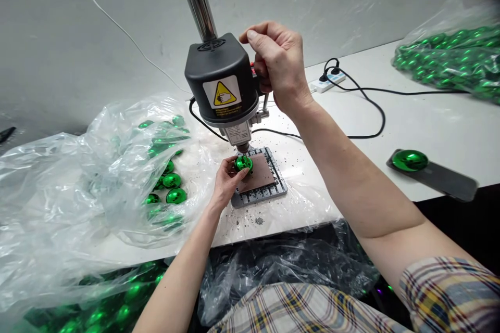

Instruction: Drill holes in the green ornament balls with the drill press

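Observation:
My left hand (227,179) pinches a shiny green ball (242,163) between thumb and fingers. The ball sits right under the chuck of a small black drill press (216,80), over a brown board (260,174) on the slotted grey base (265,196). Whether the drill bit has entered the ball is too small to tell. Up beside the motor housing, my right hand (281,62) is curled closed around the upper end of the metal feed lever (266,101). Most of that grip is hidden behind the fingers.
Left of the base, several green balls (172,181) lie in a clear plastic bag (117,166). Dark shavings surround the base. At right are a power strip (330,82) with a black cable, a bag of green balls (449,57), and a phone-like slab (449,179) bearing a green ball.

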The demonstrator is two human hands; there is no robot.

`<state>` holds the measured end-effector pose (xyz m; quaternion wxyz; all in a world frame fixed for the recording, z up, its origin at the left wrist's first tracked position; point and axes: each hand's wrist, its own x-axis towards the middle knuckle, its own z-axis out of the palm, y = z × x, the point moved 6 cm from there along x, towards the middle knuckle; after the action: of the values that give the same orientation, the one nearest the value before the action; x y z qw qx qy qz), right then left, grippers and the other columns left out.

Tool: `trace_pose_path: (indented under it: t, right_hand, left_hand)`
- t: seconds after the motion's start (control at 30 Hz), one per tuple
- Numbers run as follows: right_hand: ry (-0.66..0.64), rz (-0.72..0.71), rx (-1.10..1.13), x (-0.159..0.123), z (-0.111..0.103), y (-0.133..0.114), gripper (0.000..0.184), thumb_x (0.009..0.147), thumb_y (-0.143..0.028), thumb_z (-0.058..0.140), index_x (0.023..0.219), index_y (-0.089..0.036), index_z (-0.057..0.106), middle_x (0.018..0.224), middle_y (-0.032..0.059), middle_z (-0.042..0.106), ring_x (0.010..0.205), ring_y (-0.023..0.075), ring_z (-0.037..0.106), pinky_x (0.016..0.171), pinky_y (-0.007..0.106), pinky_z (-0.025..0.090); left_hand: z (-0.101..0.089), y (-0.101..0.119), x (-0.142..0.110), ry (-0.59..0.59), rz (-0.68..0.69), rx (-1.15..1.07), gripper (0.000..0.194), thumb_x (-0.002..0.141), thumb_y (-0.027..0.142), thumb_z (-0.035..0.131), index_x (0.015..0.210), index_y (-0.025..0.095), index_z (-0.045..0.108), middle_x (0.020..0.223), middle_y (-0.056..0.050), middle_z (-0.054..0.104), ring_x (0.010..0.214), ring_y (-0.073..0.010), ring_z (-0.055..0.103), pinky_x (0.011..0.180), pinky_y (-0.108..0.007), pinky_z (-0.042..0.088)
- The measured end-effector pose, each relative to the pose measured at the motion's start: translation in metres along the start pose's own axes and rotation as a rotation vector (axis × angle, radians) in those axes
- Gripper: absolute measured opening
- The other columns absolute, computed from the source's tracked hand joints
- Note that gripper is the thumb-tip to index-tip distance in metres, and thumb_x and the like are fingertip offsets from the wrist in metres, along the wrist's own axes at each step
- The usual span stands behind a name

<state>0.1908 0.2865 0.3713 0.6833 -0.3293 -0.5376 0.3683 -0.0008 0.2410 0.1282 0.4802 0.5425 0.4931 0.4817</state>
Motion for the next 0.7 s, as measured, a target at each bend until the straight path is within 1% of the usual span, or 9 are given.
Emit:
trace_pose_path:
  t: [0.07,0.17,0.27,0.33,0.4,0.5,0.6,0.7]
  right_hand:
    - [0.009,0.007,0.01,-0.001,0.0,-0.001,0.019,0.095,-0.026,0.056,0.076,-0.022,0.059,0.049,-0.0053,0.032,0.043,0.0102,0.027,0.04,0.024,0.027]
    - [0.008,-0.005,-0.005,-0.001,0.0,-0.002,0.02,0.095,-0.027,0.056,0.077,-0.023,0.058,0.049,-0.0051,0.031,0.044,0.0103,0.029,0.041,0.023,0.03]
    - [-0.006,-0.036,-0.019,0.0,0.0,-0.001,0.018,0.095,-0.029,0.057,0.078,-0.024,0.059,0.052,-0.0054,0.032,0.043,0.0104,0.03,0.041,0.023,0.031]
    - [-0.012,-0.05,-0.017,0.0,0.0,-0.001,0.018,0.095,-0.029,0.058,0.078,-0.024,0.059,0.053,-0.0058,0.031,0.042,0.0101,0.03,0.04,0.024,0.03]
    - [-0.01,-0.033,-0.005,0.001,-0.001,-0.001,0.02,0.096,-0.028,0.057,0.077,-0.024,0.058,0.053,-0.006,0.032,0.04,0.0095,0.028,0.039,0.024,0.027]
    - [-0.019,0.0,0.0,0.001,0.0,0.001,0.02,0.096,-0.027,0.057,0.077,-0.023,0.058,0.052,-0.0062,0.032,0.04,0.009,0.027,0.038,0.024,0.026]
    - [-0.033,-0.021,-0.009,0.002,0.0,0.001,0.018,0.096,-0.031,0.058,0.079,-0.024,0.059,0.053,-0.0057,0.032,0.042,0.0099,0.029,0.038,0.024,0.027]
    - [-0.027,-0.024,-0.002,-0.001,0.0,0.001,0.017,0.096,-0.032,0.059,0.082,-0.024,0.058,0.052,-0.0057,0.032,0.042,0.0103,0.03,0.036,0.024,0.025]
  left_hand:
    - [0.002,0.002,0.001,-0.007,0.006,0.023,0.062,0.067,0.041,0.085,0.117,0.017,0.058,0.104,-0.008,0.07,0.089,-0.018,0.065,0.081,-0.032,0.053]
    - [0.006,0.006,0.0,-0.011,0.042,0.113,0.059,0.067,0.039,0.085,0.116,0.017,0.06,0.1,-0.006,0.069,0.082,-0.0166,0.062,0.074,-0.03,0.051]
    - [0.01,0.009,-0.002,-0.011,0.079,0.242,0.056,0.067,0.037,0.085,0.115,0.018,0.062,0.087,-0.002,0.065,0.074,-0.0158,0.058,0.067,-0.029,0.047]
    - [0.013,0.009,-0.005,-0.011,0.101,0.311,0.054,0.067,0.036,0.085,0.114,0.019,0.063,0.081,0.0,0.062,0.072,-0.0161,0.056,0.065,-0.029,0.046]
    - [0.015,0.008,-0.007,-0.016,0.119,0.333,0.053,0.067,0.036,0.086,0.112,0.02,0.063,0.081,0.0,0.06,0.073,-0.0165,0.057,0.066,-0.029,0.046]
    - [0.017,0.005,-0.009,-0.015,0.128,0.294,0.052,0.068,0.037,0.086,0.111,0.02,0.062,0.085,-0.001,0.061,0.078,-0.0175,0.059,0.07,-0.03,0.048]
    - [0.017,0.003,-0.009,-0.007,0.148,0.256,0.051,0.07,0.037,0.086,0.112,0.021,0.062,0.091,-0.002,0.062,0.085,-0.0188,0.06,0.076,-0.032,0.049]
    - [0.017,-0.001,-0.009,0.0,0.132,0.247,0.053,0.068,0.037,0.087,0.112,0.02,0.063,0.095,-0.003,0.063,0.09,-0.0202,0.061,0.08,-0.032,0.049]
